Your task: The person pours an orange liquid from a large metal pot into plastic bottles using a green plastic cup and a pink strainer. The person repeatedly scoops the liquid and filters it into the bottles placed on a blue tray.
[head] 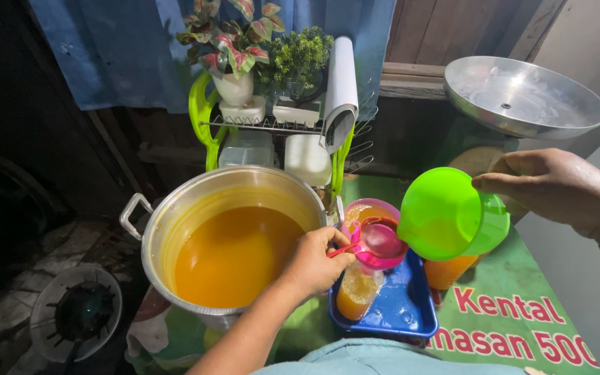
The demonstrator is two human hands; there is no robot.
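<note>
Funnel (pixel 378 239), pink, held by its handle in left hand (pixel 314 262), fingers curled tight around that handle, resting on mouth of small bottle (pixel 357 288) so that liquid goes in without spilling. Bottle partly filled with orange liquid, standing in blue tray (pixel 401 309), probably placed there to catch drips. Green scoop (pixel 446 214) tilted toward funnel, gripped from above by right hand (pixel 557 186), fingers closed over its far rim, mouth of scoop hidden from view. Second container with orange liquid (pixel 449 271) under scoop, also on tray. Big metal pot (pixel 234 243) of orange liquid just beside tray, close for easy dipping. Green bench (pixel 522 278) below. Behind, dish rack (pixel 272 125) with plants, and metal bowl (pixel 526 97) at right.
</note>
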